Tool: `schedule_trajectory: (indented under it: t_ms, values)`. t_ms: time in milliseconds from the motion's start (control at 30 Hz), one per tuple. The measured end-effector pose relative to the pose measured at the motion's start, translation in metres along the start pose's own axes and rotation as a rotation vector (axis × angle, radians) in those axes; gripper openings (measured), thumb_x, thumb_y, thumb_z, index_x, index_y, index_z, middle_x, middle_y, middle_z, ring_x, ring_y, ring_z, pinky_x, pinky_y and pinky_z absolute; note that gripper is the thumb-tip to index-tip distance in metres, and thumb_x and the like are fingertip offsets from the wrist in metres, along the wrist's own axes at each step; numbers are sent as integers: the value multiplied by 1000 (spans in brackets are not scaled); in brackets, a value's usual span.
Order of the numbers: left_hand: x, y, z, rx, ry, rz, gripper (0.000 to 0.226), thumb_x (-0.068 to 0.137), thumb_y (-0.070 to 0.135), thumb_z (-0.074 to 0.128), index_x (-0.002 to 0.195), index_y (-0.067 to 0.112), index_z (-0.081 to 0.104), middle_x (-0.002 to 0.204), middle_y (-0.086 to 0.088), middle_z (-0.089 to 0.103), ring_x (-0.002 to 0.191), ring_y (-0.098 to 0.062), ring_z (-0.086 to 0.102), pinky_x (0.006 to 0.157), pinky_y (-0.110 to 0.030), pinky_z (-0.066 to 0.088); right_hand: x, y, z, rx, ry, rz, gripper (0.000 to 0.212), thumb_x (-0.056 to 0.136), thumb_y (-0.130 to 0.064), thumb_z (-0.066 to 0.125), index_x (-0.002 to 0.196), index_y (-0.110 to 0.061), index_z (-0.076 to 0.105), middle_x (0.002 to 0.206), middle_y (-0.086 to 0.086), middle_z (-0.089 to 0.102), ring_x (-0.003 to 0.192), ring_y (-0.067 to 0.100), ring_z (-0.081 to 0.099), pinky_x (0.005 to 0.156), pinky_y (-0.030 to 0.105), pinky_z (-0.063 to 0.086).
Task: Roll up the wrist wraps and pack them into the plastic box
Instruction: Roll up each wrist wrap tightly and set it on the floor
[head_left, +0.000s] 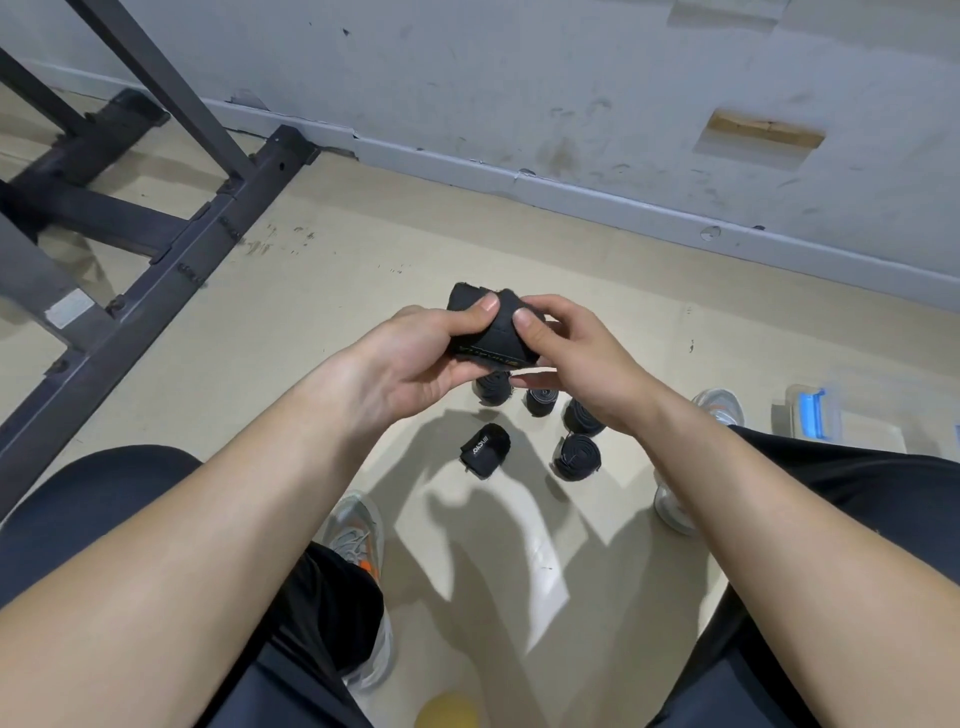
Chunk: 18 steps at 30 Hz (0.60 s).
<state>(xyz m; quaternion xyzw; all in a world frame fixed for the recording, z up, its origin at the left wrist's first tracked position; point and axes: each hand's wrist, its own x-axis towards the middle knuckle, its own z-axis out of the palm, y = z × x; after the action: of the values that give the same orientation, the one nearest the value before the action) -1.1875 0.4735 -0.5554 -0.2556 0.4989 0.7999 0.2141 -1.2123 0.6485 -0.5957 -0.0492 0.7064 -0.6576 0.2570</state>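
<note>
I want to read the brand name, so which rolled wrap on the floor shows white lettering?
The rolled wrap lowest left in the group, apart from the rest: white lettering faces up on it, while the other floor rolls show none.

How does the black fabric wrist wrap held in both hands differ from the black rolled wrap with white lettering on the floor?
The held black fabric wrist wrap is gripped by the left hand and right hand, off the ground; the white-lettered rolled wrap lies untouched on the beige floor. The held wrap looks bulkier and looser, a flap poking out on top; the lettered wrap is a compact roll. Both are black fabric.
</note>
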Motion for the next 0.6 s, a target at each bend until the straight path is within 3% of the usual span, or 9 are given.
schedule_trajectory:
  t_ms: [100,167,267,367,433,533,600]
  values:
    - [-1,1,-1,45,-6,1,19,99,9,62,108,-7,68,105,-20,76,92,-25,77,78,-31,64,-1,-2,-2,10,3,-20,19,101,-22,65,119,-17,63,108,22,71,93,25,72,86,44,61]
    - [-1,0,-2,84,-21,12,18,99,7,60,109,-5,69,111,-18,75,97,-25,76,84,-31,63,-1,-3,-4,30,19,-30,17,98,-14,67,113,-21,63,107,12,72,89,21,72,84,41,61]
    - [-3,1,-3,81,-27,22,17,99,3,59,110,-4,70,112,-18,75,102,-25,74,91,-33,61,-1,-2,-2,26,35,-40,25,93,-11,74,114,-21,63,113,13,73,91,23,74,88,46,61]
    - [-7,2,-1,14,-9,-3,13,97,3,60,104,-2,70,106,-17,74,103,-28,73,93,-38,60,-2,-3,2,-37,59,-56,41,81,-21,82,117,-23,63,115,11,73,93,29,75,90,53,60]
    - [-10,2,0,5,-11,-5,13,98,13,63,96,3,70,95,-14,77,92,-25,75,88,-37,62,-4,-2,5,-105,53,-85,45,82,-14,84,120,-21,61,113,8,71,84,31,76,83,49,61]
    - [-12,1,0,74,0,6,16,100,15,62,105,1,68,86,-11,78,76,-21,77,68,-30,64,-7,-1,8,-141,42,-109,44,86,-2,79,121,-15,56,108,3,65,66,25,66,60,30,55]
    - [-9,1,-1,102,25,29,21,98,12,64,115,0,67,87,-11,78,76,-20,77,65,-30,63,-7,-2,6,-72,11,-80,48,85,-3,81,123,-17,55,108,3,63,71,27,64,61,35,56]
